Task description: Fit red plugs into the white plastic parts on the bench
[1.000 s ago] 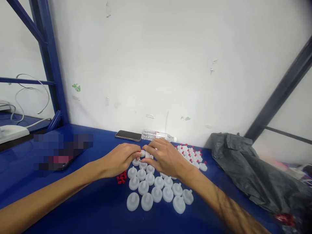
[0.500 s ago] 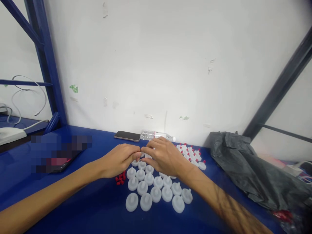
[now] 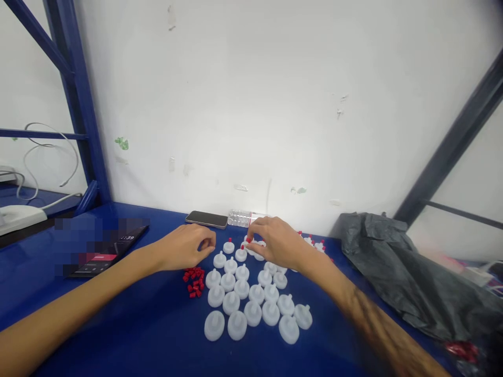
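My right hand (image 3: pixel 277 242) reaches over the far side of a group of white round plastic lids with spouts (image 3: pixel 241 289). Its thumb and forefinger close around a small red cap (image 3: pixel 248 240) on one lid's spout. My left hand (image 3: pixel 188 247) hovers left of the lids, empty as far as I can see, its fingers curled and the thumb slightly apart. Just below it lies a pile of loose red caps (image 3: pixel 194 283). Close by, a few lids wear red caps, such as one lid (image 3: pixel 228 247) between my hands. The nearer lids have bare spouts.
Behind my hands lie a phone (image 3: pixel 206 219) and a clear plastic bottle (image 3: pixel 239 218). More red-capped lids (image 3: pixel 319 245) sit beyond my right wrist. A dark grey plastic bag (image 3: pixel 377 256) covers the right side. Another phone, partly blurred (image 3: pixel 128 246), lies at left on the blue table (image 3: pixel 157 324).
My hands, together half a second ago, have parted. The left has drawn back to the left; the right is at a red-capped lid. Red-tipped lids between them now show.
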The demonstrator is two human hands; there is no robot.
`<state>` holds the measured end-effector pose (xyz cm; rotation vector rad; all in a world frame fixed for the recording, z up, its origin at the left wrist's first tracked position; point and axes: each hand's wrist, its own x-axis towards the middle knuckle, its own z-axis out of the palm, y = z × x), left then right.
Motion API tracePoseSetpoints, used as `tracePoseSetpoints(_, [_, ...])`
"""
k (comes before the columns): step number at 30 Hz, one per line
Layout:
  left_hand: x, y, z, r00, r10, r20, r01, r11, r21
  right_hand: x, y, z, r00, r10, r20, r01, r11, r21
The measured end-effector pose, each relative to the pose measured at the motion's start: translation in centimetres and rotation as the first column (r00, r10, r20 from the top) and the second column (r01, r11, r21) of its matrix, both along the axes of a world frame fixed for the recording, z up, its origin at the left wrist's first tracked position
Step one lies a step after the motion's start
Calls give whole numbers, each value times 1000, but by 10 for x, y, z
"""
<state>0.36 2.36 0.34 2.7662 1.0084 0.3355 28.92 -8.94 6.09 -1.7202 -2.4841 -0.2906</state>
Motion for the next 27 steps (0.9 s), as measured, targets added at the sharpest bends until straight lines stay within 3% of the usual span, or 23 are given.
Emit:
tracePoseSetpoints(4, [-5,-1,8,997,-12,-78,-3,984,-181,3,4,-3,999,-21,36,23,999,-46])
tracePoseSetpoints(10, [-9,-1,7,997,-33,-76,12,963,-269,8,6,-5,999,-17,49,24,988,-153])
tracePoseSetpoints(22, [-8,0,-1,997,-55,-50,40,963,-265,11,8,-15,1000,-14,9,15,990,-140])
tracePoseSetpoints(27, [-6,1,-1,999,-43,13,45,971,-235,2,5,-16,996,78,-45,-82,993,-88])
